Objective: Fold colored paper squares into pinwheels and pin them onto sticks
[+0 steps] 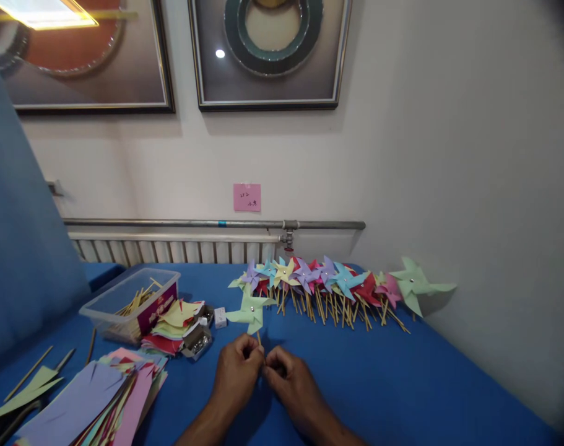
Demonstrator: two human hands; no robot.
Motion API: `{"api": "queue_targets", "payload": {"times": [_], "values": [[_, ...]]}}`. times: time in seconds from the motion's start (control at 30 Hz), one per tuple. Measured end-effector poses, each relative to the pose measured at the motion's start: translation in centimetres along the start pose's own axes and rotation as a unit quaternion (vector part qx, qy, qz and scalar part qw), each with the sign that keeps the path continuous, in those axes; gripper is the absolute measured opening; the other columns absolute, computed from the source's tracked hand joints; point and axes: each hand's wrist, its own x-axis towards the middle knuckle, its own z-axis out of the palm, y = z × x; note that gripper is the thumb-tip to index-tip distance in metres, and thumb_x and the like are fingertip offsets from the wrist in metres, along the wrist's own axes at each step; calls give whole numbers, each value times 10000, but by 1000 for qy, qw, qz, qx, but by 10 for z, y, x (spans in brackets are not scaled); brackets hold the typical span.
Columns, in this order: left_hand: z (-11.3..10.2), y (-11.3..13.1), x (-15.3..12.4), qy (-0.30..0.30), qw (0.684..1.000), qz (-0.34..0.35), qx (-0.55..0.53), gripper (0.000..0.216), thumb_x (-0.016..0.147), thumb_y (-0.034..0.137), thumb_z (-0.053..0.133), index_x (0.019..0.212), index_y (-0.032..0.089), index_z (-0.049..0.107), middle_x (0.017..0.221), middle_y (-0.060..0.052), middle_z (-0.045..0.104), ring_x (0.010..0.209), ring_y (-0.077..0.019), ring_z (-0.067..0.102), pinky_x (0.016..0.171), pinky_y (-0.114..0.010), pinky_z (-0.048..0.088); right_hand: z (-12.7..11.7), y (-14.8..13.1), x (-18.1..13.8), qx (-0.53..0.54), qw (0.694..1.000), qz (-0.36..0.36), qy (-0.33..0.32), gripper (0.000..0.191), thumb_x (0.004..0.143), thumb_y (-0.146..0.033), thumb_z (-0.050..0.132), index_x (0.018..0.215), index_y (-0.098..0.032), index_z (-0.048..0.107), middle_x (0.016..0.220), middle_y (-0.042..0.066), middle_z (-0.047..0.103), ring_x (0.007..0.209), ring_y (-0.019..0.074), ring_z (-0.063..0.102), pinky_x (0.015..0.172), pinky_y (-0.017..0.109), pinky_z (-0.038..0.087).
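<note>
A pale green paper pinwheel [251, 311] with a metal pin at its centre stands upright above my hands on a thin wooden stick. My left hand [238, 371] pinches that stick just under the blades. Close against it, my right hand [293, 381] has its thumb and fingers closed at the lower part of the stick, which is mostly hidden between the two hands. Behind lies a row of finished pinwheels [304, 275] in several colours, sticks pointing toward me. A larger green pinwheel [412, 282] is at the row's right end.
At left are a clear plastic box [93, 310] of wooden sticks [135, 303], coloured paper pieces [173, 322], an open small box of metal pins [197, 342], and a white box [220, 318]. Nearer lie stacked paper sheets [84, 393] and scissors [19, 418]. A wall bounds the blue table [384, 384].
</note>
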Motion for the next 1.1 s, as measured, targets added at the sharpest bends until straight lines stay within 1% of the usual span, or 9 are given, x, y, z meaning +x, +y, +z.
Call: {"api": "queue_targets", "payload": {"times": [0.1, 0.27, 0.33, 0.57, 0.7, 0.8, 0.9, 1.1], "values": [[-1, 0, 0, 12, 1000, -5, 2, 250, 727, 444, 527, 618, 218, 528, 567, 31, 517, 588, -150, 491, 589, -269, 333, 2, 0, -1, -41, 999, -9, 1, 99, 833, -209, 591, 740, -214, 556, 660, -54, 528, 643, 127, 482, 615, 238, 336], [0, -3, 0, 16, 1000, -7, 13, 268, 737, 465, 529, 636, 216, 537, 580, 25, 538, 599, -159, 508, 608, -275, 354, 3, 4, -2, -106, 994, -30, 17, 139, 842, -181, 601, 715, -211, 552, 680, -41, 574, 656, 127, 511, 631, 238, 329], [2, -5, 0, 14, 1000, -3, 18, 282, 750, 473, 536, 637, 215, 541, 582, 23, 546, 604, -161, 514, 609, -275, 352, 2, 4, -1, -112, 993, -32, 18, 150, 861, -192, 598, 719, -211, 553, 676, -41, 579, 649, 125, 510, 625, 238, 322], [4, -10, 0, -37, 999, 20, 30, 309, 788, 469, 537, 639, 204, 595, 583, 23, 569, 604, -164, 523, 598, -273, 337, 1, 3, -1, -135, 990, -29, 36, 187, 906, -221, 580, 722, -213, 546, 683, -31, 609, 655, 131, 527, 621, 240, 320], [5, -11, 0, -37, 999, 24, 30, 315, 810, 463, 532, 674, 196, 632, 615, 14, 603, 626, -172, 543, 615, -277, 350, 1, 6, -1, -125, 991, -31, 42, 163, 886, -193, 584, 730, -215, 543, 697, -31, 623, 672, 134, 554, 649, 238, 347], [6, -11, -1, -27, 999, 23, 38, 301, 817, 445, 531, 659, 201, 609, 610, 15, 598, 632, -172, 545, 624, -277, 350, 0, 6, 0, -135, 989, -41, 42, 173, 898, -219, 588, 731, -216, 543, 725, -23, 631, 698, 144, 566, 667, 244, 363], [8, -11, 0, -23, 999, 21, 42, 278, 821, 415, 525, 659, 202, 601, 609, 16, 595, 634, -169, 541, 630, -276, 349, -1, 4, 0, -132, 990, -36, 43, 176, 888, -203, 587, 724, -222, 527, 732, -24, 631, 699, 148, 567, 674, 251, 372], [10, -14, 0, -42, 998, 11, 42, 265, 820, 392, 523, 665, 196, 610, 607, 17, 597, 627, -166, 536, 623, -275, 337, 0, 1, 1, -132, 990, -29, 46, 202, 888, -206, 551, 693, -226, 498, 680, -33, 594, 670, 145, 536, 661, 259, 356]]}}
